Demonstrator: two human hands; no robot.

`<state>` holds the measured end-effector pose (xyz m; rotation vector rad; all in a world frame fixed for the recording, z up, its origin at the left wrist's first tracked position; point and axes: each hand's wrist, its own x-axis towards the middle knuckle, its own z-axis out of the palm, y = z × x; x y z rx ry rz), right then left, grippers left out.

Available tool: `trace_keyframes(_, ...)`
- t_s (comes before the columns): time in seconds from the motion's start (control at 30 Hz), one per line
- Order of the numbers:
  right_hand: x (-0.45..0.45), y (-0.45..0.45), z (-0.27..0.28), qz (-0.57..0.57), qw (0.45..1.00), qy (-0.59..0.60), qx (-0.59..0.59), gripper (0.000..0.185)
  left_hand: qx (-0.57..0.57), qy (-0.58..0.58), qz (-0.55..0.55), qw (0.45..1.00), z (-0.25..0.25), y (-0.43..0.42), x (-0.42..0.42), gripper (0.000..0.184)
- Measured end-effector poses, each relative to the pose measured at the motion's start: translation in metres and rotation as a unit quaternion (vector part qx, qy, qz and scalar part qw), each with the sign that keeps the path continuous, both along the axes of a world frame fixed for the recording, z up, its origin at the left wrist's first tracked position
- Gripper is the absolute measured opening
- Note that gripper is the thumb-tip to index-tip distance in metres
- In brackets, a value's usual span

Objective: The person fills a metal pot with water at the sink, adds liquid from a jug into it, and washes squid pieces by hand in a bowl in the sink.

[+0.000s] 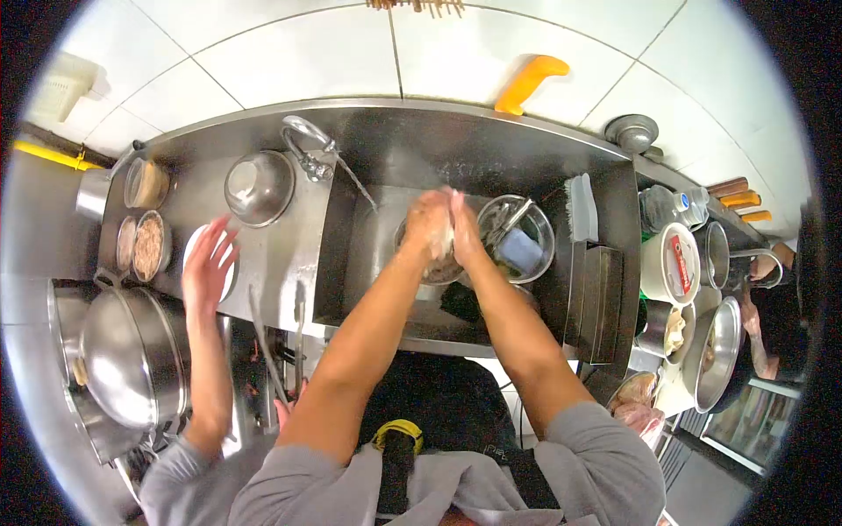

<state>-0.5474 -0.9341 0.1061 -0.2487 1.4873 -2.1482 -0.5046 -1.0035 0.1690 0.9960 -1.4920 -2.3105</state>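
Note:
My left hand and my right hand are pressed palm to palm above the sink. A whitish patch shows between them; I cannot tell whether it is lather or something held. Under them, partly covered, is a round bowl. Just right of my hands stands a clear bowl with a pale blue piece and a metal utensil inside. Water runs from the tap into the sink, left of my hands. Dark material lies near the sink's front.
At left, a co-worker's open hand hovers by a white plate; long metal tongs are near their other hand. A steel bowl, food containers and a large pot stand left. Tubs and a brush are right.

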Motion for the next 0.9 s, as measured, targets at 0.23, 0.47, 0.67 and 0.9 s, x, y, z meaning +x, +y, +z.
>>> trace_keyframes(0.23,-0.009,0.053,0.002,0.168,0.973,-0.103,0.124,0.032,0.238,0.151,0.165,0.945,0.058,-0.055,0.047,0.037)
trace_keyframes(0.47,0.077,-0.009,0.044,-0.065,0.960,0.226,0.152,0.047,0.354,0.137,0.032,0.925,-0.149,-0.041,0.039,0.026)
trace_keyframes(0.67,0.006,-0.007,0.028,-0.017,0.916,0.115,0.384,0.030,0.243,-0.043,0.056,0.967,-0.132,0.001,0.011,0.031)
trace_keyframes(0.9,0.022,-0.007,-0.012,-0.023,0.947,0.092,0.306,0.035,0.253,-0.134,0.090,0.954,-0.106,-0.027,0.015,0.021)
